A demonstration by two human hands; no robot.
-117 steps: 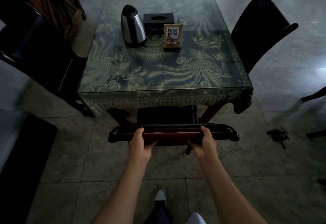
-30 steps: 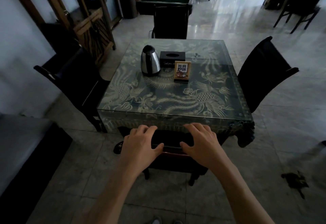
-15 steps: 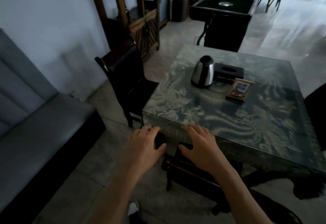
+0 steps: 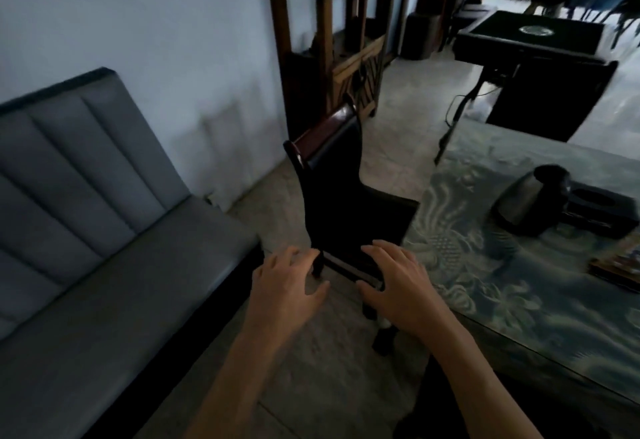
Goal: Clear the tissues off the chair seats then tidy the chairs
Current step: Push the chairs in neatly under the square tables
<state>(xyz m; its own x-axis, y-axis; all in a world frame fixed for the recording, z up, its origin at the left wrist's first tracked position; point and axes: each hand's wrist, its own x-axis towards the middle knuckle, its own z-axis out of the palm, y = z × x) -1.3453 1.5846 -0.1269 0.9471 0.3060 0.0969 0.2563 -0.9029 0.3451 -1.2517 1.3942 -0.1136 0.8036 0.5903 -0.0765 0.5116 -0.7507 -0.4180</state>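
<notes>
A long grey padded sofa [image 4: 104, 248] with a ribbed back fills the left side, against a pale wall. On the right stands the square desk [image 4: 540, 307] covered with a green patterned cloth under a glass top. Between the sofa and the desk stands a dark high-backed chair [image 4: 332, 193] with a glossy reddish wooden top rail; its seat points toward the desk and its front part is under the desk edge. No tissue is visible on the part of the seat that shows, which is very dark. Behind the chair is a tall brown wooden shelf unit [image 4: 332, 33]. On the desk stand a steel electric kettle [image 4: 526, 203] and, just beside it, a black tissue box [image 4: 602, 210]. The left hand [image 4: 287, 286] and the right hand [image 4: 398, 286] hover side by side near the chair, palms down; each grip is spread open, fingers apart, and has hold of nothing.
</notes>
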